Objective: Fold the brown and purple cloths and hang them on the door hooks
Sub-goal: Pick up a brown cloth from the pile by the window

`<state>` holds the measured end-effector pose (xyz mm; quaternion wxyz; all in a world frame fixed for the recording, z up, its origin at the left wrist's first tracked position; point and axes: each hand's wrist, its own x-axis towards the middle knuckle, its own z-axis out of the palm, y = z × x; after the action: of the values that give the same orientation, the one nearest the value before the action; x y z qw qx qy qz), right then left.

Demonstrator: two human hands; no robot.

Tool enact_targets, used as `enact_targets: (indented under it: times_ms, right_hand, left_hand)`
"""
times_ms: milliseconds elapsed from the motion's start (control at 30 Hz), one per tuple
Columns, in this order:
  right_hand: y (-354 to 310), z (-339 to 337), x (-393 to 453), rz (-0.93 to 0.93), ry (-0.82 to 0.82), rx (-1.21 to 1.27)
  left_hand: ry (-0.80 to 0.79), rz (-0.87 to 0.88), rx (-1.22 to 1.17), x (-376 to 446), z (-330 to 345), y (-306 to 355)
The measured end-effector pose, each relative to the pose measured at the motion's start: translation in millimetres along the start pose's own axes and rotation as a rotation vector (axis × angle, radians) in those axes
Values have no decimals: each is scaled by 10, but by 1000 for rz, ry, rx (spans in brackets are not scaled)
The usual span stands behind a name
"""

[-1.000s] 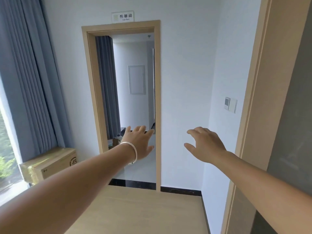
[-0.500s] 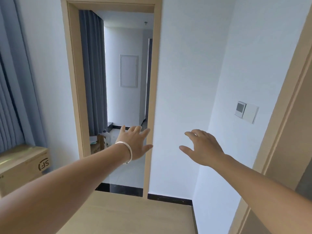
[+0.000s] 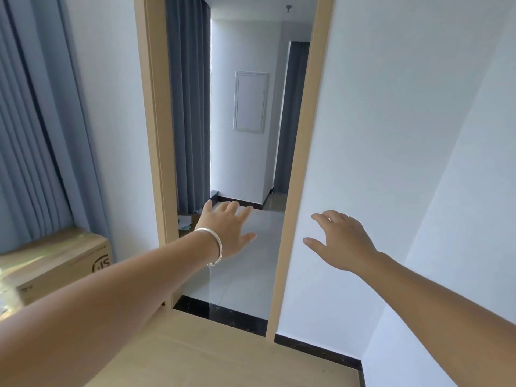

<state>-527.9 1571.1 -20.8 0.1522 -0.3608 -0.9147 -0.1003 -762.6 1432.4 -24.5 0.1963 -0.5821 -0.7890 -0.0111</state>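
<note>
I see both of my bare arms stretched forward. My left hand [image 3: 227,229], a silver bangle [image 3: 212,244] on its wrist, has fingers spread and relaxed. My right hand [image 3: 342,241] hangs palm-down, fingers loosely curved, holding nothing.

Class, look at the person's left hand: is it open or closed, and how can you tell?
Open. The left hand has its fingers straight and spread in front of the doorway, holding nothing.
</note>
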Motion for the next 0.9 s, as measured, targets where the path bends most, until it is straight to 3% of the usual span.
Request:
enact_targets:
  times_ms: [233, 533, 900]
  right_hand:
    - [-497, 738, 1287, -206, -10, 75]
    - [-1468, 1275, 2905, -638, 30, 180]
    - [-3184, 1796, 3371, -1012, -68, 366]
  left_hand:
    - [-70, -202, 46, 292, 583, -802]
    - [-207, -644, 140, 350, 922, -1809]
    - [-289, -999, 224, -496, 1330, -2667]
